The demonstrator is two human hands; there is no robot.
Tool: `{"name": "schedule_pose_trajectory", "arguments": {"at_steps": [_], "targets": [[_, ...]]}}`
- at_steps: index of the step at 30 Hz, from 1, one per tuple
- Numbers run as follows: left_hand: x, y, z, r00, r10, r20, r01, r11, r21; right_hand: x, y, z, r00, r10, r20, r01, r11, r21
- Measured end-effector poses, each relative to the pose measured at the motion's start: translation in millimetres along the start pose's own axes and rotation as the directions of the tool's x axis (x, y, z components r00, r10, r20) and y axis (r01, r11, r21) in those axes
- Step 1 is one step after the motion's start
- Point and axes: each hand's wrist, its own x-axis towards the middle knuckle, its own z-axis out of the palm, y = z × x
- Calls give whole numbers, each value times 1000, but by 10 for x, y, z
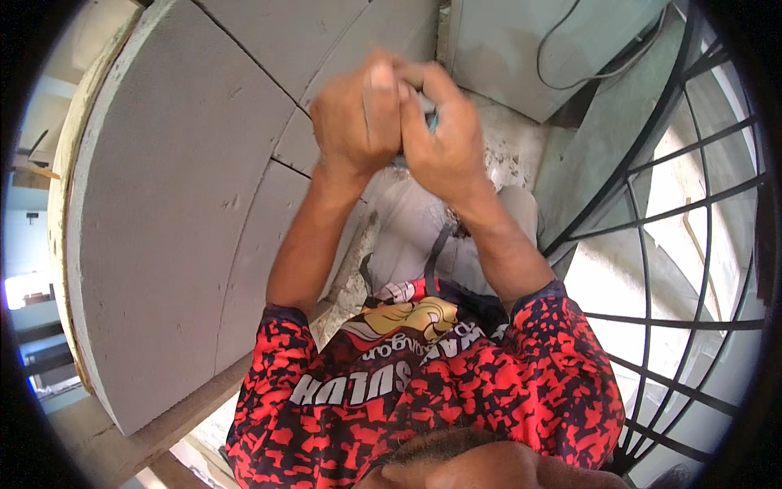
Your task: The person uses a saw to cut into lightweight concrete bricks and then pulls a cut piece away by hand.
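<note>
My left hand (352, 122) and my right hand (448, 134) are raised together at the upper middle, with their fingers curled and touching. Both are closed. Between them shows a sliver of a small grey and teal thing (432, 122), mostly covered by my fingers, so its kind cannot be made out. The fingertips are slightly blurred. Just behind my left hand rises a grey panelled surface (187, 196) with dark seams.
A black metal grille (643, 269) with curved bars stands on the right. At the upper right is a pale grey box-like panel (521, 49) with a dark cable (562, 85) hanging across it. Wooden beams (175, 416) run under the grey surface at the lower left.
</note>
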Motion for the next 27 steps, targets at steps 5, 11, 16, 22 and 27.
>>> {"name": "schedule_pose_trajectory", "arguments": {"at_steps": [5, 11, 16, 22, 27], "targets": [[-801, -588, 304, 952, -109, 286, 67, 986, 153, -589, 934, 482, 981, 189, -40, -188, 982, 36], [58, -53, -115, 995, 88, 50, -91, 994, 58, -27, -54, 58, 1000, 13, 22, -12, 999, -51], [-760, -735, 377, 945, -73, 319, 31, 991, 133, -637, 1067, 508, 974, 223, -46, -222, 975, 29], [82, 129, -161, 978, -142, 150, 162, 978, -130, 29, -188, -66, 1000, -11, -5, 11, 1000, 10], [-795, -730, 451, 906, -206, 370, 188, 979, 85, -589, 1126, 530, 972, 211, -104, -211, 977, 9]]}}
